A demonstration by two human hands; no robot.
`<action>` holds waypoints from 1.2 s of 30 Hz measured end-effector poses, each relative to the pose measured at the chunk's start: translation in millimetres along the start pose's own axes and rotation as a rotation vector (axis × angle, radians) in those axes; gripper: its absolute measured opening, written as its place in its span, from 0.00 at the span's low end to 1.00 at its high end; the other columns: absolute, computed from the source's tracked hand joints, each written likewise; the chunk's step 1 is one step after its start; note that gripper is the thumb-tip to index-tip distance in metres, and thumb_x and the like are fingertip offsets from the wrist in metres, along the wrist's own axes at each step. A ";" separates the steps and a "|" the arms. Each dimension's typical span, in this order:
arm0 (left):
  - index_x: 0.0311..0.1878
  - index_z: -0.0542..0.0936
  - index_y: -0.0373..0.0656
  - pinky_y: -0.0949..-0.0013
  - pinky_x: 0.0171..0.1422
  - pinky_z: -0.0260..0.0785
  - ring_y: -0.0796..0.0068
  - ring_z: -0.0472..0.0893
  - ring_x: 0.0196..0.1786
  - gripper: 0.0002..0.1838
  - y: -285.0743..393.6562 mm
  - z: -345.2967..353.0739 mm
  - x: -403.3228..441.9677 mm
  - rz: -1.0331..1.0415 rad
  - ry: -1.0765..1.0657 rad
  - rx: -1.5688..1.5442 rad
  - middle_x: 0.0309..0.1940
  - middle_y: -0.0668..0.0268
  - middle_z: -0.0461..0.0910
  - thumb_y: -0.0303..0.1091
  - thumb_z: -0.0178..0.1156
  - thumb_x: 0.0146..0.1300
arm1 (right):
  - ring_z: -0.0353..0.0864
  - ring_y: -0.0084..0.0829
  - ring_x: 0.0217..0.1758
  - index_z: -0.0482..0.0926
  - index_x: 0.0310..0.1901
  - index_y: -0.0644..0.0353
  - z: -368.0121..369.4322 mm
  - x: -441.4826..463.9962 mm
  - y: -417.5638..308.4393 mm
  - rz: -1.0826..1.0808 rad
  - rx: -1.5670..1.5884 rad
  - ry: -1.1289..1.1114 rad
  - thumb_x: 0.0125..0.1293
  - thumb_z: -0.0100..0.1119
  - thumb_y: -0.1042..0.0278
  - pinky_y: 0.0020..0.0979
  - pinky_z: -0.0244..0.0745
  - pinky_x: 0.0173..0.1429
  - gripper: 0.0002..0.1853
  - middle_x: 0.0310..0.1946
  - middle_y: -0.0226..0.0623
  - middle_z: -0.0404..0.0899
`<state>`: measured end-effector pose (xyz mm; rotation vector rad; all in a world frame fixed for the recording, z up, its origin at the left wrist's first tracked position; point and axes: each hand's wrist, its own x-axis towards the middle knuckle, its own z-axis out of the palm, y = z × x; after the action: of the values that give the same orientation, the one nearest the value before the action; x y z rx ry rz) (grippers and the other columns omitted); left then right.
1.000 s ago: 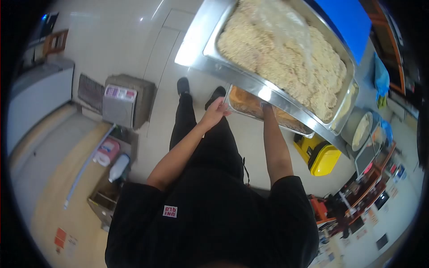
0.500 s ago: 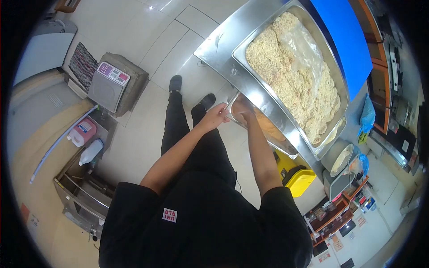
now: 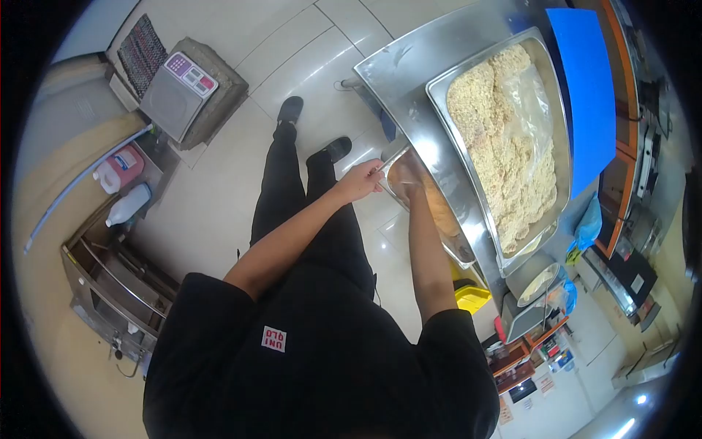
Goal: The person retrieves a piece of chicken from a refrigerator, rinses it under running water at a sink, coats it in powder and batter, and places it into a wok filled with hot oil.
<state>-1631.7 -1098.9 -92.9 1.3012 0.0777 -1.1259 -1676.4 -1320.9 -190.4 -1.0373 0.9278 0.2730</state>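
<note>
My left hand [image 3: 360, 181] has its fingers closed around the near-end rim of a metal pan [image 3: 461, 259], which sits low, partly under a steel table [image 3: 398, 84]. Inside the pan lies an orange-tan material [image 3: 441, 212]; I cannot tell what kind it is. My right hand [image 3: 412, 183] reaches down into the same pan at its near end, close to the left hand. Its fingers are blurred and partly hidden there. On the table above stands a large steel tray [image 3: 479, 175] full of pale, crumb-coated pieces [image 3: 504, 190], with a clear plastic bag [image 3: 532, 110] over part of them.
A blue board [image 3: 585, 102] lies beyond the large tray. Farther right are a bowl of pale contents [image 3: 540, 285] and a blue bag [image 3: 587, 225]. A yellow bin [image 3: 472, 298] stands below. Across the floor are a scale [image 3: 179, 91] and two jugs, one pink [image 3: 119, 168].
The view has shifted, so the table and large tray appear farther right. My left hand stays on the pan's rim and my right hand is still inside it.
</note>
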 end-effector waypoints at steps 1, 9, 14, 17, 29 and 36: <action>0.50 0.72 0.36 0.70 0.44 0.78 0.72 0.85 0.36 0.10 -2.7 1.5 -1.6 -0.001 0.003 -0.008 0.35 0.60 0.78 0.33 0.50 0.72 | 0.68 0.40 0.66 0.68 0.62 0.68 15.6 -14.6 -4.7 -0.125 -0.841 0.113 0.66 0.49 0.61 0.38 0.62 0.69 0.26 0.61 0.51 0.70; 0.51 0.73 0.37 0.71 0.40 0.76 0.72 0.85 0.35 0.12 -9.2 -0.3 -1.5 0.020 0.026 -0.021 0.35 0.61 0.78 0.34 0.52 0.71 | 0.72 0.36 0.61 0.69 0.61 0.67 10.1 -36.7 -46.7 -0.451 -1.105 0.013 0.71 0.47 0.58 0.31 0.64 0.67 0.24 0.58 0.43 0.74; 0.51 0.74 0.36 0.70 0.40 0.75 0.72 0.85 0.34 0.12 -8.5 2.8 -2.3 0.019 0.049 -0.054 0.34 0.60 0.79 0.33 0.52 0.71 | 0.73 0.35 0.61 0.72 0.57 0.68 -29.5 6.2 4.6 -0.344 -1.001 -0.027 0.64 0.55 0.57 0.33 0.66 0.66 0.26 0.58 0.44 0.75; 0.50 0.74 0.36 0.71 0.41 0.77 0.73 0.85 0.35 0.11 -8.3 2.7 -0.7 0.003 0.045 -0.020 0.34 0.61 0.79 0.33 0.52 0.71 | 0.77 0.40 0.57 0.76 0.53 0.66 7.8 -9.9 4.9 -0.193 -1.155 -0.089 0.59 0.59 0.56 0.35 0.68 0.62 0.25 0.51 0.48 0.80; 0.59 0.69 0.42 0.66 0.56 0.76 0.71 0.82 0.47 0.17 7.3 -7.1 -13.5 -0.166 -0.099 -0.549 0.43 0.63 0.75 0.34 0.55 0.70 | 0.75 0.47 0.61 0.76 0.55 0.63 -43.1 -12.1 -19.1 -0.517 -1.287 0.443 0.60 0.58 0.54 0.39 0.67 0.64 0.25 0.55 0.52 0.77; 0.65 0.67 0.45 0.63 0.60 0.71 0.71 0.77 0.55 0.23 -3.6 -36.3 -5.0 0.059 0.519 -0.554 0.47 0.62 0.75 0.35 0.56 0.68 | 0.72 0.47 0.64 0.73 0.58 0.62 -45.3 -13.3 -26.9 -0.447 -1.356 0.488 0.60 0.58 0.55 0.39 0.66 0.67 0.28 0.59 0.52 0.74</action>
<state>-1617.6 -1067.0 -104.7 1.0481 0.6831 -0.6238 -1692.3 -1369.5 -171.9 -2.6080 0.8559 0.2638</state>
